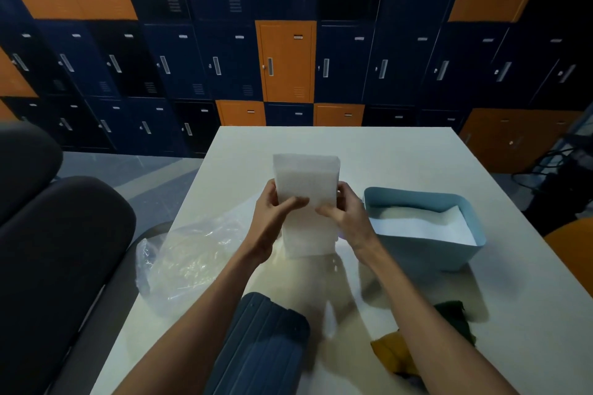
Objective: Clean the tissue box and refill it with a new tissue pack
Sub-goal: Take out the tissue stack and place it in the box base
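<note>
A white stack of tissues (306, 179) stands upright above the middle of the table, held from both sides. My left hand (275, 207) grips its left edge and my right hand (345, 207) grips its right edge, thumbs on the near face. To the right sits the open light-blue tissue box (426, 255), with white tissue lying inside it. Its dark-blue ribbed lid (261, 346) lies on the table near me, between my forearms. A crumpled clear plastic wrapper (189, 253) rests at the table's left edge.
A yellow and dark-green cloth (393, 351) lies near the front right, partly under my right forearm. The white table (401, 154) has dark chairs (57, 250) to its left. Blue and orange lockers (285, 61) line the wall behind.
</note>
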`<state>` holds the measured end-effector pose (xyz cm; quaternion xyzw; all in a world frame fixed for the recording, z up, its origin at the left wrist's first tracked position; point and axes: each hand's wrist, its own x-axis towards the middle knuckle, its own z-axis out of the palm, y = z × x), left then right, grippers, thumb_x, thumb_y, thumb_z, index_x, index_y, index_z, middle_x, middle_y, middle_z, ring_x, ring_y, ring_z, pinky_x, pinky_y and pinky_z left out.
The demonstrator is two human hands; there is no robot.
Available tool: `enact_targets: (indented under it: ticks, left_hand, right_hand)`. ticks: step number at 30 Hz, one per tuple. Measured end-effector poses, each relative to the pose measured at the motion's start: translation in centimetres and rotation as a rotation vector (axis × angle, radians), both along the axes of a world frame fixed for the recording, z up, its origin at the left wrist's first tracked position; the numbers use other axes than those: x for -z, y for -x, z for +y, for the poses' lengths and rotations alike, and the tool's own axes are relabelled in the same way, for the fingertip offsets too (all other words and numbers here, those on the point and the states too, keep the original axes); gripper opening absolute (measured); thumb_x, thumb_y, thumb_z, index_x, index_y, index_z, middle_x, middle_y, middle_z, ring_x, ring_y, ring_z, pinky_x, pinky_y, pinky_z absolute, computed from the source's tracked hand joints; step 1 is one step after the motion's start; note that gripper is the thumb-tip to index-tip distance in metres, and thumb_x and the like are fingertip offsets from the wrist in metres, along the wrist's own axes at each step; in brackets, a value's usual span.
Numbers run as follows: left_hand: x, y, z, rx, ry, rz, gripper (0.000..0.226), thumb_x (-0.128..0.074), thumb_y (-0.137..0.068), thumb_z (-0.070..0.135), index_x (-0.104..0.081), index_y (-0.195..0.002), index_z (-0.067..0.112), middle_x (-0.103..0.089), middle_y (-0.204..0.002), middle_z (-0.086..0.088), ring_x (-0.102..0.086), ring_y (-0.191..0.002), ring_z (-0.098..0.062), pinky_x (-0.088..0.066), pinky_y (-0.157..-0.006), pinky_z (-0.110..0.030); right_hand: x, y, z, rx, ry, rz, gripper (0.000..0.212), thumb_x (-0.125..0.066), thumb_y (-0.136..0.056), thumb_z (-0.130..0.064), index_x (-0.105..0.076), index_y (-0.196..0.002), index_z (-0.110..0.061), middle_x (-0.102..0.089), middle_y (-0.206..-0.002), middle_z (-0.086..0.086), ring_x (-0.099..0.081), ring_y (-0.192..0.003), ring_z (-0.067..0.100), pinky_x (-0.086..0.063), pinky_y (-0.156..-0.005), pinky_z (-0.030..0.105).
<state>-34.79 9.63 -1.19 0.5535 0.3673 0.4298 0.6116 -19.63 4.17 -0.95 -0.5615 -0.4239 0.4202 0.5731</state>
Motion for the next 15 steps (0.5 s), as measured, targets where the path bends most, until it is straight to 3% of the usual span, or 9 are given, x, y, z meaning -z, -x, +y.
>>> enact_targets:
  ticks: [3, 7, 10, 13, 15]
  left_hand:
    - [0.6, 0.2, 0.1, 0.004, 0.019, 0.027, 0.045, -0.072, -0.07, 0.025, -0.056, -0.112, 0.02, -0.069, -0.107, -0.002, -0.067, -0.095, -0.014, -0.056, -0.074, -0.028]
    - [2.4, 0.4, -0.5, 0.014, 0.076, 0.097, 0.045, -0.072, -0.069, 0.023, -0.057, -0.112, 0.02, -0.069, -0.109, -0.005, -0.066, -0.102, -0.022, -0.056, -0.086, -0.036]
    - [2.4, 0.7, -0.5, 0.019, 0.018, 0.134, 0.038, -0.069, -0.08, 0.021, -0.058, -0.117, 0.018, -0.068, -0.11, -0.005, -0.066, -0.103, -0.023, -0.056, -0.088, -0.038]
    - [1.2, 1.4, 0.3, 0.075, -0.023, 0.144, 0.033, -0.066, -0.089, 0.018, -0.058, -0.12, 0.016, -0.067, -0.114, -0.008, -0.065, -0.105, -0.027, -0.055, -0.089, -0.044]
    - [0.1, 2.0, 0.8, 0.167, -0.029, 0.197, 0.037, -0.067, -0.087, 0.024, -0.058, -0.122, 0.017, -0.067, -0.116, -0.006, -0.064, -0.106, -0.027, -0.056, -0.089, -0.042]
  right_hand:
    - [0.3, 0.0, 0.3, -0.004, 0.043, 0.056, 0.033, -0.064, -0.068, -0.019, -0.06, -0.102, -0.019, -0.066, -0.094, 0.005, -0.062, -0.088, 0.018, -0.052, -0.08, 0.037]
    - [1.9, 0.2, 0.7, -0.019, 0.131, -0.066, 0.027, -0.059, -0.079, -0.004, -0.06, -0.105, -0.012, -0.068, -0.097, 0.009, -0.062, -0.089, 0.019, -0.051, -0.08, 0.037]
    - [2.2, 0.0, 0.9, -0.01, 0.145, -0.096, 0.022, -0.057, -0.084, -0.007, -0.061, -0.105, -0.013, -0.068, -0.1, 0.008, -0.064, -0.095, 0.022, -0.052, -0.085, 0.036]
    - [1.7, -0.5, 0.9, -0.08, 0.149, 0.002, 0.02, -0.06, -0.086, -0.007, -0.06, -0.103, -0.017, -0.068, -0.104, 0.011, -0.066, -0.097, 0.024, -0.053, -0.085, 0.038]
    - [0.6, -1.0, 0.8, -0.097, 0.141, 0.12, 0.021, -0.062, -0.087, -0.008, -0.059, -0.106, -0.016, -0.069, -0.102, 0.01, -0.067, -0.09, 0.023, -0.057, -0.077, 0.035]
